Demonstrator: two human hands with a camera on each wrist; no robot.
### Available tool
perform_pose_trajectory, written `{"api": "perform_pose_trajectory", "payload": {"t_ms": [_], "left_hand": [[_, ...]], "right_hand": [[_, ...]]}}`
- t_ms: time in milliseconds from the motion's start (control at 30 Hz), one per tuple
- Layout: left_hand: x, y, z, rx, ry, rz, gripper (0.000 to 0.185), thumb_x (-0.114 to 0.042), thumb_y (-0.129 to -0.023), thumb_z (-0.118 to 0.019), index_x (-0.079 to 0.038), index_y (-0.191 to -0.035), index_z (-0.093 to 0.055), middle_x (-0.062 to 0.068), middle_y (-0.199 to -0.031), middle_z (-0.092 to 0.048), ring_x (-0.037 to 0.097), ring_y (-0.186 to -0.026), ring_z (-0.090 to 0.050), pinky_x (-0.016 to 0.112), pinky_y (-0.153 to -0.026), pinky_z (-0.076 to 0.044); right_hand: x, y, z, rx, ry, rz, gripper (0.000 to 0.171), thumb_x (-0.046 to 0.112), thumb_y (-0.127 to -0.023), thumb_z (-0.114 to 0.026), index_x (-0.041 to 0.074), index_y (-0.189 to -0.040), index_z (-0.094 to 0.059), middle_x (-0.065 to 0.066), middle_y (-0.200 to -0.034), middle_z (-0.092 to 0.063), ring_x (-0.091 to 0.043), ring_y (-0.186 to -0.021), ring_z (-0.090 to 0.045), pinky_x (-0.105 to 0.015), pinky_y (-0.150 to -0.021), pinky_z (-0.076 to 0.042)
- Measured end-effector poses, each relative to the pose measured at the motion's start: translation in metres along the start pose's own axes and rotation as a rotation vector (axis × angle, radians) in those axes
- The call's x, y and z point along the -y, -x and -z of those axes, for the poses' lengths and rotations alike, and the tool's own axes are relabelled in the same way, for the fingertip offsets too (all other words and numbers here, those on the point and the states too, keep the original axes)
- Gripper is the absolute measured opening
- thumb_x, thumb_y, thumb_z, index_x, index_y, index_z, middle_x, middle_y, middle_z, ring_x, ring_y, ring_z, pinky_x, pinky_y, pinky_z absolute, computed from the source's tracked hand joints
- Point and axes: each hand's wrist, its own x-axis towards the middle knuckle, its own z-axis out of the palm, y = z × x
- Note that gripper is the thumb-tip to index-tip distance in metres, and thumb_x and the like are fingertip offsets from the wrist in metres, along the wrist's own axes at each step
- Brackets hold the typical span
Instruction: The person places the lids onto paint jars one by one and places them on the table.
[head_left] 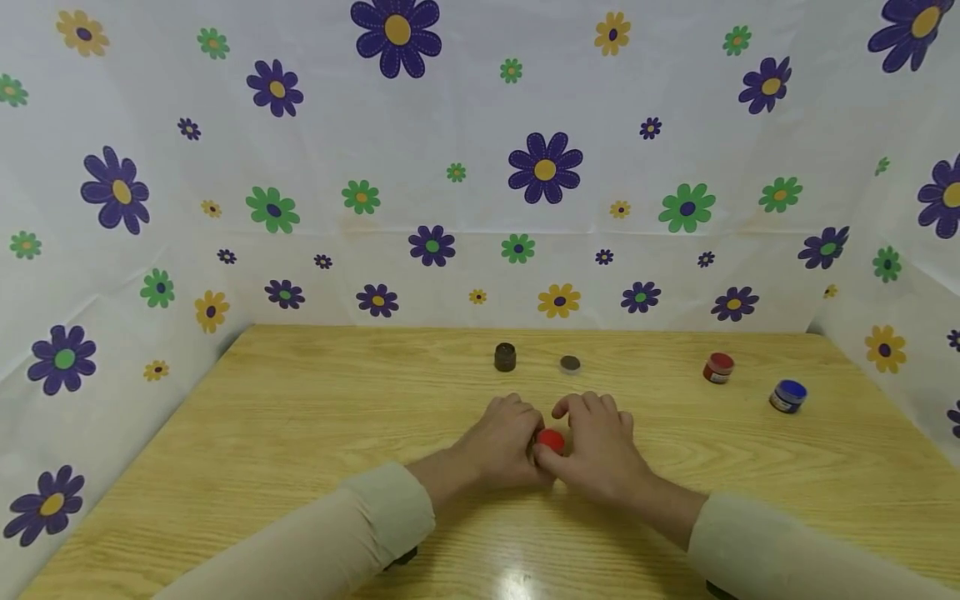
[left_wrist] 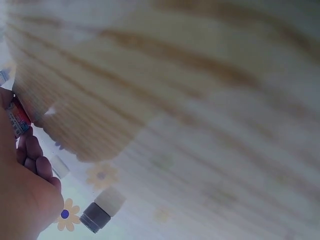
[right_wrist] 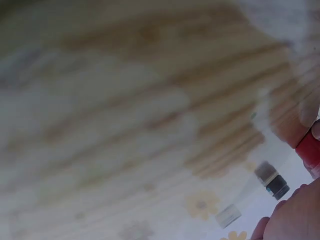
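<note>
Both my hands meet mid-table on red-lidded jar [head_left: 551,440]: left hand [head_left: 504,443] curled round it, right hand [head_left: 596,446] fingers pinching red lid. Lid looks still on. Dark jar [head_left: 505,357] behind stands open, its cap [head_left: 570,363] beside; red jar [head_left: 718,367], blue jar [head_left: 787,396] untouched at right

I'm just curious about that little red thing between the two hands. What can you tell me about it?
It is a small red jar, like a paint pot, with a bright red top that looks like plastic. Only that top shows from the head view; the left wrist view shows a printed label on its side. It sits low over the wooden table, near the middle, held between the left hand and right hand, whose fingers curl round it. Whether its lid is tight cannot be told.
</note>
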Motion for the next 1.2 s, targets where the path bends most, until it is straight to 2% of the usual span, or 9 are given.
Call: {"api": "perform_pose_trajectory", "payload": {"t_ms": [133,233,333,500,667,767,900,1033,1200], "left_hand": [[0.0004,-0.0006,0.0019,0.004,0.018,0.010,0.028,-0.038,-0.074,-0.079,-0.016,-0.081,-0.062,-0.011,-0.072,-0.052,0.009,-0.073,-0.040,0.025,-0.073,-0.032],[0.0016,-0.0002,0.0028,-0.025,0.007,0.015,0.027,-0.038,-0.075,-0.077,-0.017,-0.079,-0.062,-0.011,-0.072,-0.052,0.010,-0.072,-0.040,0.025,-0.072,-0.032],[0.0031,0.0009,0.0025,-0.111,-0.074,0.005,0.027,-0.039,-0.075,-0.075,-0.016,-0.081,-0.062,-0.009,-0.073,-0.054,0.011,-0.074,-0.041,0.027,-0.074,-0.034],[0.0042,0.0026,-0.0003,-0.289,-0.218,-0.016,0.033,-0.041,-0.071,-0.078,-0.014,-0.084,-0.063,-0.006,-0.076,-0.058,0.013,-0.077,-0.045,0.029,-0.077,-0.038],[0.0034,0.0030,-0.0011,-0.381,-0.217,-0.026,0.036,-0.045,-0.070,-0.079,-0.015,-0.080,-0.062,-0.006,-0.075,-0.058,0.013,-0.077,-0.048,0.029,-0.076,-0.039],[0.0029,0.0038,-0.0003,-0.394,-0.207,-0.022,0.038,-0.047,-0.071,-0.079,-0.014,-0.079,-0.061,-0.006,-0.075,-0.059,0.013,-0.077,-0.048,0.029,-0.075,-0.038],[0.0030,0.0039,0.0004,-0.377,-0.211,-0.018,0.036,-0.046,-0.071,-0.078,-0.015,-0.079,-0.063,-0.006,-0.075,-0.059,0.013,-0.076,-0.047,0.028,-0.075,-0.038],[0.0033,0.0034,0.0011,-0.365,-0.209,-0.031,0.033,-0.043,-0.072,-0.078,-0.014,-0.080,-0.064,-0.005,-0.076,-0.061,0.013,-0.077,-0.047,0.029,-0.076,-0.039],[0.0036,0.0030,-0.0005,-0.367,-0.213,-0.050,0.031,-0.041,-0.072,-0.078,-0.014,-0.080,-0.064,-0.005,-0.076,-0.061,0.013,-0.077,-0.047,0.029,-0.076,-0.039]], "right_hand": [[-0.0028,-0.0007,0.0013,-0.020,0.136,0.088,0.042,0.048,-0.083,-0.065,0.015,-0.108,-0.060,0.002,-0.097,-0.053,-0.019,-0.093,-0.043,-0.038,-0.078,-0.029],[-0.0055,-0.0020,0.0025,-0.045,0.206,0.165,0.040,0.051,-0.083,-0.065,0.017,-0.104,-0.060,0.004,-0.094,-0.051,-0.017,-0.088,-0.042,-0.035,-0.078,-0.031],[-0.0074,-0.0025,0.0032,-0.076,0.206,0.214,0.037,0.050,-0.084,-0.066,0.018,-0.102,-0.060,0.004,-0.092,-0.051,-0.016,-0.086,-0.040,-0.033,-0.079,-0.034],[-0.0088,-0.0022,0.0032,-0.146,0.119,0.271,0.031,0.040,-0.084,-0.069,0.015,-0.101,-0.061,0.001,-0.092,-0.053,-0.015,-0.085,-0.040,-0.033,-0.078,-0.036],[-0.0091,-0.0033,0.0024,-0.213,0.089,0.329,0.029,0.035,-0.084,-0.071,0.014,-0.102,-0.063,0.000,-0.090,-0.053,-0.015,-0.083,-0.040,-0.032,-0.078,-0.036],[-0.0093,-0.0042,0.0015,-0.238,0.094,0.347,0.031,0.034,-0.083,-0.072,0.014,-0.105,-0.064,-0.001,-0.091,-0.054,-0.015,-0.084,-0.041,-0.032,-0.078,-0.037],[-0.0098,-0.0045,0.0012,-0.251,0.119,0.364,0.031,0.034,-0.082,-0.072,0.016,-0.106,-0.065,0.001,-0.089,-0.051,-0.015,-0.084,-0.040,-0.034,-0.079,-0.037],[-0.0101,-0.0044,0.0007,-0.264,0.169,0.376,0.028,0.036,-0.083,-0.071,0.017,-0.102,-0.065,0.004,-0.086,-0.047,-0.015,-0.084,-0.041,-0.040,-0.085,-0.038],[-0.0094,-0.0036,0.0000,-0.264,0.196,0.364,0.026,0.036,-0.083,-0.071,0.016,-0.097,-0.062,0.004,-0.087,-0.051,-0.016,-0.085,-0.044,-0.042,-0.090,-0.039]]}}
